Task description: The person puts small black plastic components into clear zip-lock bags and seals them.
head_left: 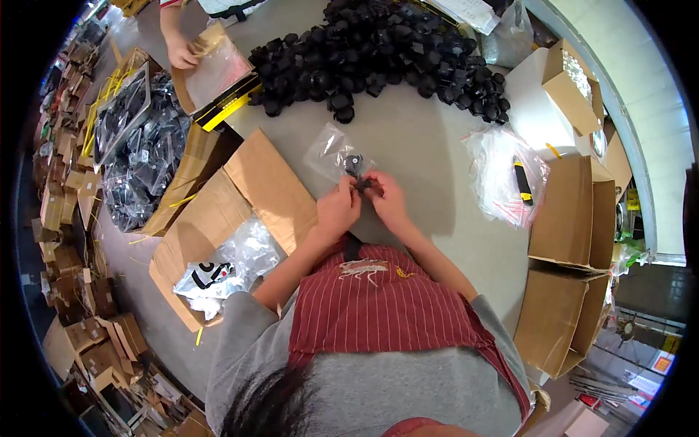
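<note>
Both hands meet over the grey table, pinching a small black plastic part (354, 164) with a round light spot near its top. My left hand (338, 207) is closed on its left side, and my right hand (389, 199) grips the lower right with fingertips together. Its lower end is partly covered by my fingers. A clear plastic bag (325, 149) lies just beyond the part, against or under it; I cannot tell which. Farther off spreads a large heap of similar black parts (378, 54).
Left are an open carton (273, 191) with plastic bags and a box of bagged black parts (142, 171). Right, a yellow-and-black cutter (523, 182) rests on clear bags (495, 164), beside open cartons (553, 313). Another person's hand (182, 52) touches a box (218, 76) at far left.
</note>
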A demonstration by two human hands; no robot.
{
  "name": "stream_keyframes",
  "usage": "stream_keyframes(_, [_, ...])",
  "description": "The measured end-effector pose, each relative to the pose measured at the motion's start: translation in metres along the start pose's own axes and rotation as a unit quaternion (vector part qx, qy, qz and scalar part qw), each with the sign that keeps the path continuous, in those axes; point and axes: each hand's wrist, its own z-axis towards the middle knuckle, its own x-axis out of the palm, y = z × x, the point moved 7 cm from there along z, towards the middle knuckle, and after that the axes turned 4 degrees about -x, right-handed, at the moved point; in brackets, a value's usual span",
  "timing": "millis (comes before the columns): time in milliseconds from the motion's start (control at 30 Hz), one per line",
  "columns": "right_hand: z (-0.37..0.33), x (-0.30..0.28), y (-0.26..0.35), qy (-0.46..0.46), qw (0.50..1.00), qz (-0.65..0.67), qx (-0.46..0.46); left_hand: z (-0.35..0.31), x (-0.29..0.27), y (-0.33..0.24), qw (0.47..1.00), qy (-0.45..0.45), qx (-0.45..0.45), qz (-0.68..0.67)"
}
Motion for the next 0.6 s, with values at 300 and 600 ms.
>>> stream_keyframes(300, [0.004,0.015,0.055,0.066,0.881,-0.449,-0.135,0.006,-0.011,0.007,1.0,-0.012,-0.014,-0.024])
stream_keyframes(600, [0.024,0.021,0.021,0.105,0.932,-0.34,-0.066,0.014,-0.022,-0.018,0.996,0.016,0.05,-0.068])
